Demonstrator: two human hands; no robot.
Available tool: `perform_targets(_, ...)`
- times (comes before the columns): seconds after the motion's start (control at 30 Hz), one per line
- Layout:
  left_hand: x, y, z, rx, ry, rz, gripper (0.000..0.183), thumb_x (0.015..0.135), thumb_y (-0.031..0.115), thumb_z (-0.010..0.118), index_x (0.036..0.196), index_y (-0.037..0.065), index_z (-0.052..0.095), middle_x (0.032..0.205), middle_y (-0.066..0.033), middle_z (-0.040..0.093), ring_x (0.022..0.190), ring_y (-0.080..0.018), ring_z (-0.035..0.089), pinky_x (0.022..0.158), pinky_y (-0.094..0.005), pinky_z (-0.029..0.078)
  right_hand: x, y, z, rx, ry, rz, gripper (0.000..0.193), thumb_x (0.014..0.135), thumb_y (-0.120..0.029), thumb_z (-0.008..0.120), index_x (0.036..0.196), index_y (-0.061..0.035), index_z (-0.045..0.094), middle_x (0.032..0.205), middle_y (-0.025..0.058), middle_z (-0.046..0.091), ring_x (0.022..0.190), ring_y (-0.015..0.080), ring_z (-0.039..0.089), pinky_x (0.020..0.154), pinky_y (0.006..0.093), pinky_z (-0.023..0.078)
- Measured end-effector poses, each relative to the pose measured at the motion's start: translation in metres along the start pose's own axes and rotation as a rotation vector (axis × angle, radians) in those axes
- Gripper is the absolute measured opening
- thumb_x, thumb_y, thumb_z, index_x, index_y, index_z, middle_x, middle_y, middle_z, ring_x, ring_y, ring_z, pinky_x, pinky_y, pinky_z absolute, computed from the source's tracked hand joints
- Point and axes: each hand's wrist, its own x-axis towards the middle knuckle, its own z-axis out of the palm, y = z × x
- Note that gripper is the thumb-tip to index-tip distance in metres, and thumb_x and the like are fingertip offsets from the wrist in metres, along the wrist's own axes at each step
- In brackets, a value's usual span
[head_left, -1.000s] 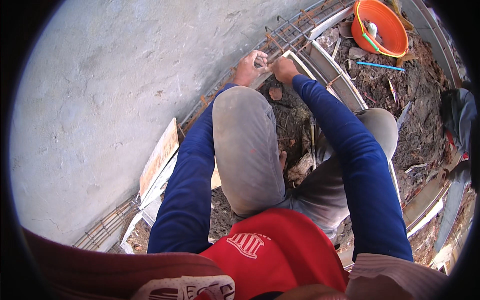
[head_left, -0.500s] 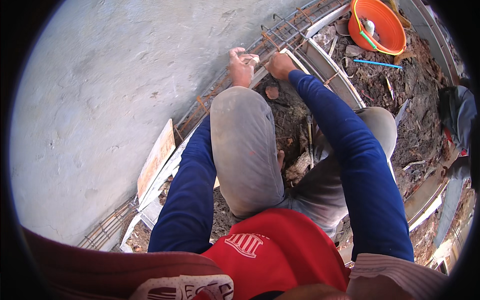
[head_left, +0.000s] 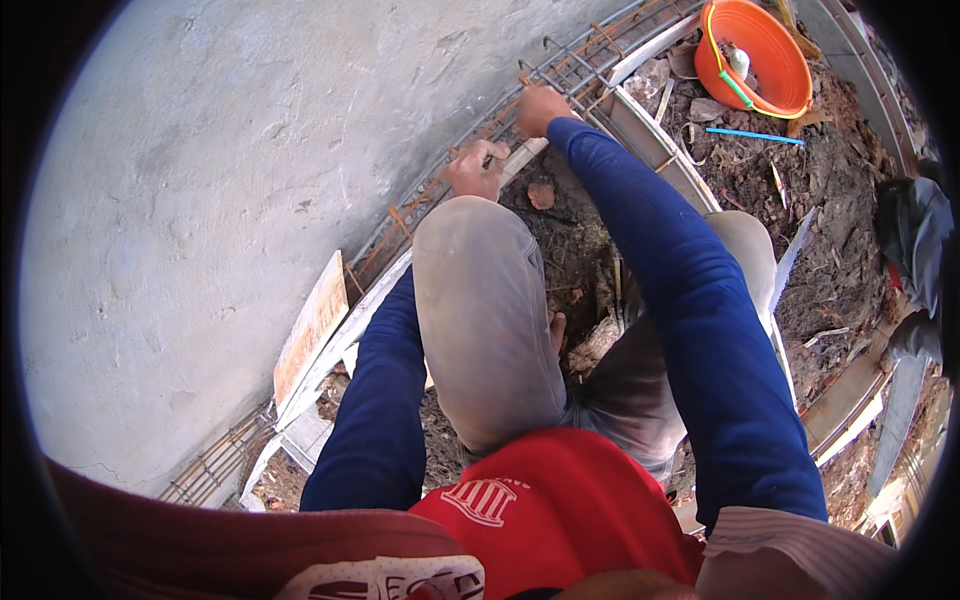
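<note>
A steel rebar cage [head_left: 578, 66] runs along the foot of a grey wall, with wooden formwork boards [head_left: 648, 125] beside it. My right hand [head_left: 541, 110] is closed at the cage's bars, back of the hand uppermost, so whatever its fingers grip is hidden. Lower and to the left, my left hand [head_left: 478, 170] has its fingers curled next to the cage and the end of a pale board [head_left: 522, 158]. What those fingers hold, if anything, is too small to make out. My bent knee [head_left: 472, 240] stands just below the left hand.
An orange bucket [head_left: 775, 60] with a pale lump inside sits on the soil at upper right, near a blue stick [head_left: 755, 134]. A plywood piece [head_left: 312, 325] leans at the wall. Another person's trousered leg [head_left: 915, 240] shows at the right edge.
My right hand has moved up and left along the rebar cage. My left hand has drawn back down and left, and the two hands are farther apart.
</note>
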Motion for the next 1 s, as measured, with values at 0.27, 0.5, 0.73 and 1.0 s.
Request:
perform_targets(0.27,0.015,-0.062,0.012,0.617,-0.549,0.512,0.010,0.090,0.016,0.066,0.088,0.009,0.073,0.087,-0.0091,0.075,0.080,-0.0299,0.072,0.072,-0.0457,0.055,0.005,-0.070,-0.013,-0.062,-0.047,-0.098,0.023,0.087,-0.020,0.067,0.102,-0.0073,0.080,0.107,0.0191,0.077,0.105,0.0344,0.074,0.087,0.0459,0.058)
perform_targets(0.5,0.055,-0.044,0.052,0.494,-0.618,0.511,0.017,0.090,0.021,0.066,0.085,0.008,0.076,0.078,-0.0144,0.072,0.073,-0.0369,0.071,0.068,-0.0510,0.055,-0.006,-0.037,-0.017,-0.103,0.272,0.139,0.016,0.087,-0.018,0.067,0.089,-0.0158,0.082,0.096,0.0109,0.079,0.091,0.0284,0.077,0.070,0.0452,0.059)
perform_targets(0.73,0.087,-0.050,0.012,0.543,-0.602,0.535,0.019,0.091,0.021,0.065,0.085,0.006,0.076,0.082,-0.0160,0.074,0.077,-0.0379,0.072,0.069,-0.0517,0.055,-0.181,-0.119,-0.187,0.399,0.579,-0.452,0.016,0.078,-0.017,0.071,0.071,-0.0028,0.071,0.076,0.0200,0.069,0.070,0.0386,0.071,0.061,0.0526,0.056)
perform_targets(1.0,0.076,-0.018,0.061,0.515,-0.568,-0.001,0.022,0.092,0.022,0.066,0.086,0.004,0.076,0.087,-0.0177,0.077,0.082,-0.0376,0.075,0.072,-0.0480,0.057,-0.188,-0.030,-0.199,0.159,0.445,-0.095,0.022,0.085,-0.021,0.069,0.081,0.0011,0.072,0.082,0.0228,0.071,0.078,0.0414,0.073,0.067,0.0497,0.059)
